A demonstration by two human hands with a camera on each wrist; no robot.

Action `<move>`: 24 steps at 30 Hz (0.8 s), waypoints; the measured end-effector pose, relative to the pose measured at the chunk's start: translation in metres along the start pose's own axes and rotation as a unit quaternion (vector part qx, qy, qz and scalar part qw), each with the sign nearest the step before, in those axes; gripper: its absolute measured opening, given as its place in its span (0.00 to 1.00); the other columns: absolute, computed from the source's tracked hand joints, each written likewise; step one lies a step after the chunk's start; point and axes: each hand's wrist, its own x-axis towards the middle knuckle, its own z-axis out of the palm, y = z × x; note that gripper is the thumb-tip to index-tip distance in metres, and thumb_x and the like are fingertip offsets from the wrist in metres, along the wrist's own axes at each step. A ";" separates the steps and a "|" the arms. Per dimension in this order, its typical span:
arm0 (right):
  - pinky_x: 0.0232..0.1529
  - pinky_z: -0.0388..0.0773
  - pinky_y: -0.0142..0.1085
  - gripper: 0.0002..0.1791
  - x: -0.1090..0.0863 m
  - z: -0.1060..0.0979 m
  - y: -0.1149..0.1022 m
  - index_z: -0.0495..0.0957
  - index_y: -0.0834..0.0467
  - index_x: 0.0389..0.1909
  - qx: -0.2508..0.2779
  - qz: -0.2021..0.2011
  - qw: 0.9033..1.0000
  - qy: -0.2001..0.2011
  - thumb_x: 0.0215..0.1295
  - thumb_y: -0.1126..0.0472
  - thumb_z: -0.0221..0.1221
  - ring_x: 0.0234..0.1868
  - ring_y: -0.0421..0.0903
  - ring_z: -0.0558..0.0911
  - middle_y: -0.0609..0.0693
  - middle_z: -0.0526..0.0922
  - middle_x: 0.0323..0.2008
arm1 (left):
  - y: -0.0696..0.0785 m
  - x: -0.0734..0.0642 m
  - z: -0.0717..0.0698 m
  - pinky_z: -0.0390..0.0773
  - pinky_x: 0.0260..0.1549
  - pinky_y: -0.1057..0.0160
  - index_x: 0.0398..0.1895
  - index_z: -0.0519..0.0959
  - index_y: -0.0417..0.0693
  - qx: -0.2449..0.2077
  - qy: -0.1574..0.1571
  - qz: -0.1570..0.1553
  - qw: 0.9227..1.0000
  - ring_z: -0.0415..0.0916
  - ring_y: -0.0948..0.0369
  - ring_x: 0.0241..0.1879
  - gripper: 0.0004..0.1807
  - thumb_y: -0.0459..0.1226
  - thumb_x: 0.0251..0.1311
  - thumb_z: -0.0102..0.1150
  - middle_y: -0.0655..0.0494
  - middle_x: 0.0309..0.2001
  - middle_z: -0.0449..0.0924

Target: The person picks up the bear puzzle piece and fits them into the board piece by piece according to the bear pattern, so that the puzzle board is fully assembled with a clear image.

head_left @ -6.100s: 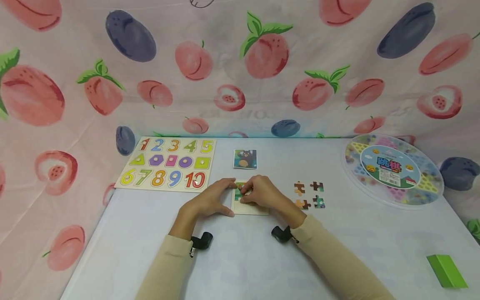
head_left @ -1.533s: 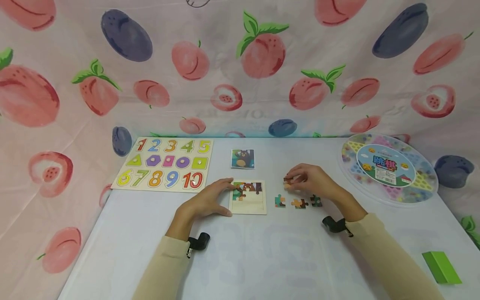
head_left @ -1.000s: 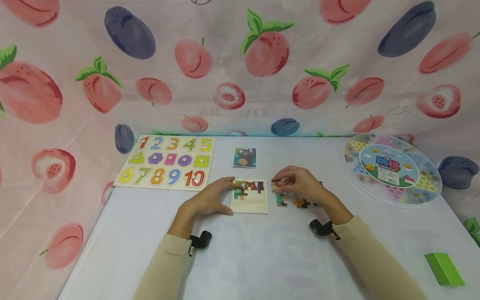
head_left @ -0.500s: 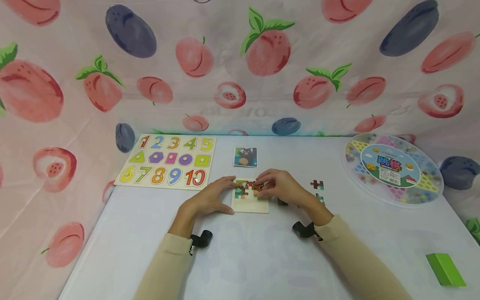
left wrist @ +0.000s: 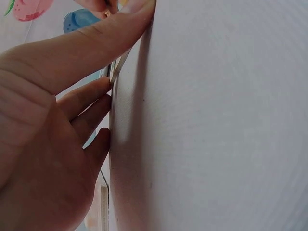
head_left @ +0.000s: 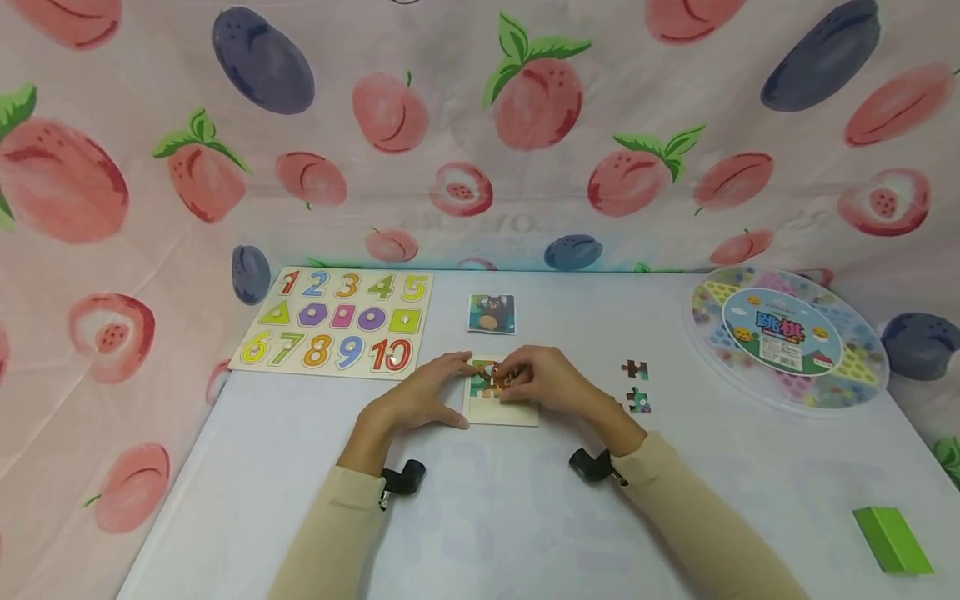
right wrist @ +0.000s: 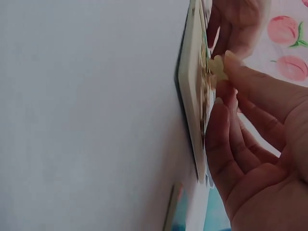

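Puzzle piece (right wrist: pixel 219 69) pinched in right hand (head_left: pixel 551 382), left hand (head_left: pixel 422 397) spread.

a white tabletop (head_left: pixel 480 517) spans the head view. a pale fruit-print cloth (head_left: pixel 480 125) hangs behind its rear edge and along its left side; the print shows pink peaches, dark blue plums and green leaves. a flat number board (head_left: pixel 330 323) lies at the rear left, with three rows: numerals 1 to 5, five coloured shapes, numerals 6 to 10. a round, transparent game case (head_left: pixel 787 337) lies at the rear right; its blue label (head_left: pixel 782 332) carries chinese characters and a white sticker. a green block (head_left: pixel 892 540) rests at the right, nearer the front.
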 end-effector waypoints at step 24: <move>0.34 0.79 0.26 0.12 0.008 0.008 -0.008 0.89 0.57 0.39 -0.055 0.041 0.998 0.009 0.53 0.61 0.76 0.35 0.39 0.80 0.52 0.86 0.42 | 0.000 0.001 0.000 0.52 0.83 0.46 0.70 0.73 0.52 0.006 -0.003 -0.003 1.000 0.49 0.51 0.83 0.42 0.39 0.50 0.79 0.55 0.81 0.56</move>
